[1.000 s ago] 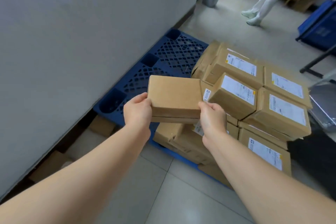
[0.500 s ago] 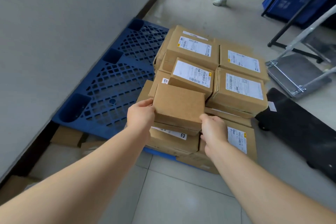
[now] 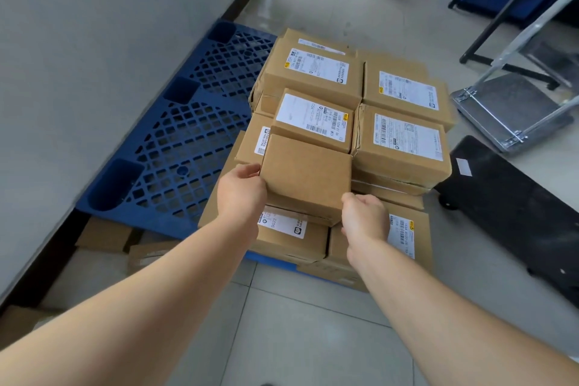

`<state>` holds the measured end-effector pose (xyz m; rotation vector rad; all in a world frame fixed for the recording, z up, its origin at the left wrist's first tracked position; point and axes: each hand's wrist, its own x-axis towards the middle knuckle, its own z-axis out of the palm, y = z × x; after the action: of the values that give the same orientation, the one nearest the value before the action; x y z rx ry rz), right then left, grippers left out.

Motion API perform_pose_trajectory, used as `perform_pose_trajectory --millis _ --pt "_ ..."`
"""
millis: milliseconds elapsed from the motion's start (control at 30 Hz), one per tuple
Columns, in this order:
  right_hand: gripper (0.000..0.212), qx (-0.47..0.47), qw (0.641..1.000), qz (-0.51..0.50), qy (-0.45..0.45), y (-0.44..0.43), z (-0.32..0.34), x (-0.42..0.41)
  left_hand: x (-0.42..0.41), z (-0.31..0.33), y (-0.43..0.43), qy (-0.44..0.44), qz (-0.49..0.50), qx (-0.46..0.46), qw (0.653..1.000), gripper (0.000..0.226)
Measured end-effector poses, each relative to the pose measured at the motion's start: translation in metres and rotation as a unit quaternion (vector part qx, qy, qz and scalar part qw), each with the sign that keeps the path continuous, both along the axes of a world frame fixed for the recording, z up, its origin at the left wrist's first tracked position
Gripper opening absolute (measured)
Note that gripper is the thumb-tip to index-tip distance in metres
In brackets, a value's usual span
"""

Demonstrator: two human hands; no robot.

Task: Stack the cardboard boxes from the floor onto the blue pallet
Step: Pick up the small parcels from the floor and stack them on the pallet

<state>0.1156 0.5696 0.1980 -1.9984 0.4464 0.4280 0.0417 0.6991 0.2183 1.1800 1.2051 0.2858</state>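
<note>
The floor point(image 3: 313, 338) is pale grey tile, with a grey wall point(image 3: 94, 72) on the left. A blue pallet point(image 3: 188, 141) lies flat by the wall. Its left half is bare. Its right half holds a pile of boxes point(image 3: 404, 141) with white labels on top. On the right are a metal cart point(image 3: 513, 110) and a black board point(image 3: 517, 207).

Both hands hold one plain box point(image 3: 307, 175) with no label showing. It is at the near left part of the pile, right up against a labelled box behind it. The left hand point(image 3: 241, 194) has its fingers curled round the left edge. The right hand point(image 3: 365, 216) grips the near right corner with bent fingers. I cannot tell if the box is resting fully on the one under it.

I think this is the putting-down step. Next, the box needs to sit flat and line up with the ones around it, so it does not slip off the near side. Then both hands can let go. Some loose boxes point(image 3: 103, 235) lie on the floor at the near left, so there is more to pick up
</note>
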Motion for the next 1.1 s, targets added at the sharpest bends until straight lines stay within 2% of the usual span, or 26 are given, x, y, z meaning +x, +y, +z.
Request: perform_pose_trajectory --millis 167,400,567,800,1100 --pt "0.015 0.001 1.0 0.01 -0.016 0.0 0.003 -0.001 -0.001 0.001 0.0 0.0 0.001 0.006 1.0 0.04" --pt "0.025 -0.031 0.995 0.025 -0.093 0.012 0.016 0.0 -0.006 0.011 0.005 0.013 0.014 0.014 1.0 0.033" --pt "0.02 -0.007 0.993 0.045 -0.112 0.029 0.028 -0.001 -0.007 0.021 0.014 -0.004 0.031 0.023 0.999 0.032" --pt "0.009 0.023 0.988 0.112 -0.103 0.06 0.041 -0.008 -0.018 0.035 0.037 -0.006 0.07 0.02 0.997 0.03" --pt "0.009 0.059 0.975 0.191 -0.1 0.121 0.047 -0.033 -0.057 0.034 0.086 0.009 0.133 0.048 0.99 0.027"
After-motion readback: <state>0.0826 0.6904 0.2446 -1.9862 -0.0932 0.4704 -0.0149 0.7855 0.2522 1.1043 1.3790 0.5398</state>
